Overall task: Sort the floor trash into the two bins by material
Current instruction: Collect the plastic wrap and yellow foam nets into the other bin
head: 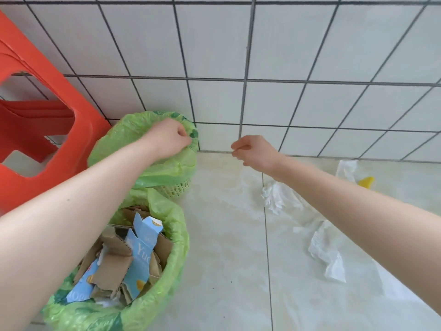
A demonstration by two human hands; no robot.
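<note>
Two bins lined with green bags stand by the wall. The far bin (177, 187) is a woven basket, and its green liner (167, 168) covers the opening. My left hand (170, 137) pinches that liner at its right rim. The near bin (176, 249) holds torn cardboard (114, 263) and blue carton pieces (140, 256). My right hand (256, 151) hovers over the floor to the right of the far bin, fingers curled, nothing visible in it. On the floor lie crumpled white plastic pieces (276, 199) (327, 254) (346, 168) and a yellow scrap (366, 181).
An orange plastic stool (35, 130) stands at the left, close to both bins. A white tiled wall (262, 68) runs behind the bins. The pale tiled floor (226, 235) stretches to the right of the bins.
</note>
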